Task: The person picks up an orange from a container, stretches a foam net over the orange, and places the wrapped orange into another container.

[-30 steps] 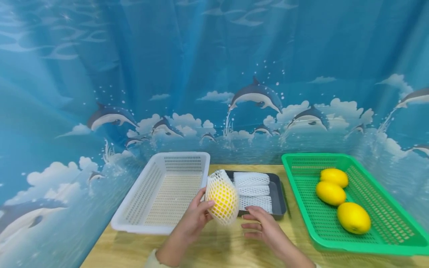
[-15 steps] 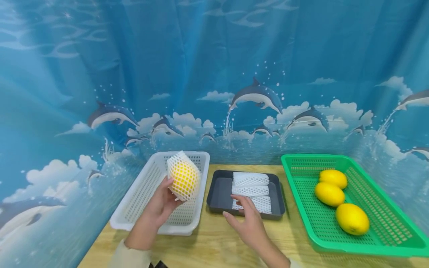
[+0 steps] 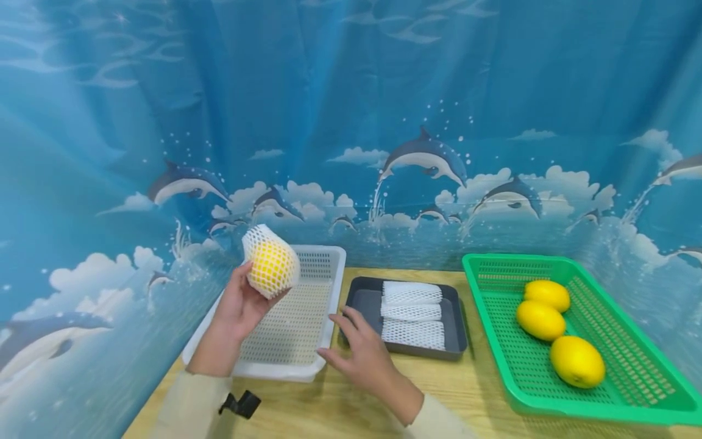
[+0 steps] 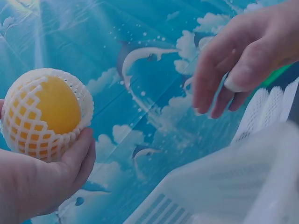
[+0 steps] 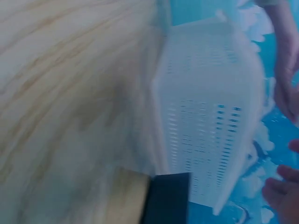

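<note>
In the head view, the left hand (image 3: 236, 314) grips one oval yellow fruit (image 3: 270, 263) in a white foam net (image 3: 255, 235), raised near the white plastic basket (image 3: 293, 329); the right hand (image 3: 362, 356) holds nothing, fingers loose. Three spare nets (image 3: 412, 313) lie in one dark grey tray (image 3: 363, 303), three bare fruits (image 3: 540, 320) in one green plastic basket (image 3: 500, 329). Only the left wrist view shows the gripped net's open end; only the right, the white basket's outer wall.

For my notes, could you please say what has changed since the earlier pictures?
The left hand carried the netted fruit left and up in the head view; the right hand moved left, toward the white basket. The tray, net sleeves and loose fruits stayed put.
</note>
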{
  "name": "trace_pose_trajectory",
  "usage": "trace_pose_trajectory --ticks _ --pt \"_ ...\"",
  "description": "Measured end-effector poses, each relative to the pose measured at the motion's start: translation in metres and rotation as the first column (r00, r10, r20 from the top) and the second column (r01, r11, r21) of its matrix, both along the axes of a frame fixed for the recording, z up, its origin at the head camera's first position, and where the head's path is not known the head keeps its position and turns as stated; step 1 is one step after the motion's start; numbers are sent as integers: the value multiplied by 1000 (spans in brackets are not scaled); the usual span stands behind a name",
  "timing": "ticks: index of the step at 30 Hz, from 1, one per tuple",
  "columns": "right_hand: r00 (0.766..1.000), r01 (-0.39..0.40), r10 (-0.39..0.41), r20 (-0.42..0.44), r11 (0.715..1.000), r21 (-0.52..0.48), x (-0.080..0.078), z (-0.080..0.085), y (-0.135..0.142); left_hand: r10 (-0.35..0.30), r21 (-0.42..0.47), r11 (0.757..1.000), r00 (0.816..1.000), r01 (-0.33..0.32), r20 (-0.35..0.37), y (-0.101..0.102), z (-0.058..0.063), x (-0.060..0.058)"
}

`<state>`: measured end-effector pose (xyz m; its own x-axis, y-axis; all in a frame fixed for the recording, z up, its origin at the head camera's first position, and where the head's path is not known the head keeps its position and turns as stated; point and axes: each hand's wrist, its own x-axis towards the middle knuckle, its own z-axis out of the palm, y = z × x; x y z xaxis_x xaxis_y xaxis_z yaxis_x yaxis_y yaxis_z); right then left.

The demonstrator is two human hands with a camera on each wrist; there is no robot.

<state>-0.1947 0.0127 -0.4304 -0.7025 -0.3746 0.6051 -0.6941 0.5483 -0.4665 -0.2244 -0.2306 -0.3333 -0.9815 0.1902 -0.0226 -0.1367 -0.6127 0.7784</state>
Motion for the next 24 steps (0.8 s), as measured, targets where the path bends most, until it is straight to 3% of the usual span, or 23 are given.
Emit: trace_pose_trajectory --ticks 6,15,21,24 --pt "985 -85 90 -146 995 43 -9 -12 -14 17 -51 999 1000 -17 9 -4 8 -20" --pt "988 -85 97 -122 991 106 -7 -21 -16 63 37 997 994 -66 86 1 17 -37" --pt "973 -100 118 -199 990 98 -11 -24 -19 85 82 992 988 -96 127 -4 24 -51" --pt "963 -110 133 -234 988 108 -12 -26 -20 93 40 994 983 -101 161 -8 27 -58"
